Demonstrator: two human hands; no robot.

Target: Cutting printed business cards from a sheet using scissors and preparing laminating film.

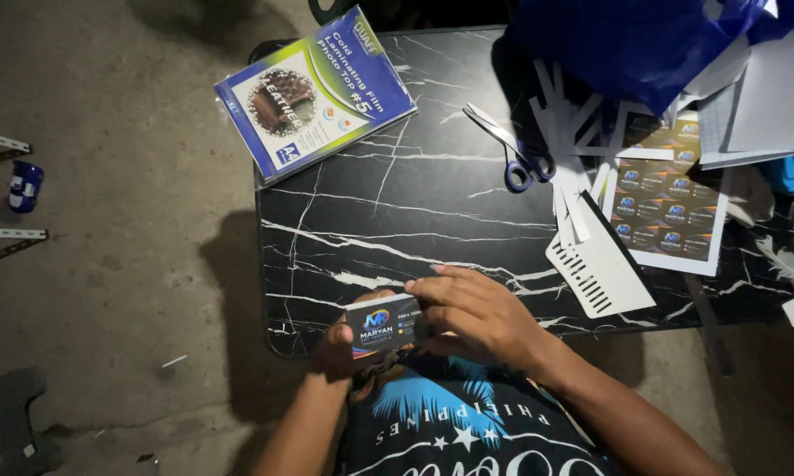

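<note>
Hands at the near edge of the counter point(432, 203), both closed on one small stack of printed cards point(384, 325). My left hand point(342, 345) grips the stack from below and from its left end, thumb along the side. My right hand point(478, 310) lies over the stack's right end, fingers extended and curled down onto its top edge. The stack sits between the two hands, just over the rounded front corner of the black, white-veined counter, face towards me.

Farther on, to the right, a white slotted sheet point(598, 268) lies beside an uncut sheet of printed cards point(667, 210). Beyond these, scissors point(510, 146) with blue handles rest among white paper offcuts point(573, 123). At the far left corner, a pack of laminating film point(316, 92) overhangs the edge; at the far right, a blue plastic bag point(635, 40).
</note>
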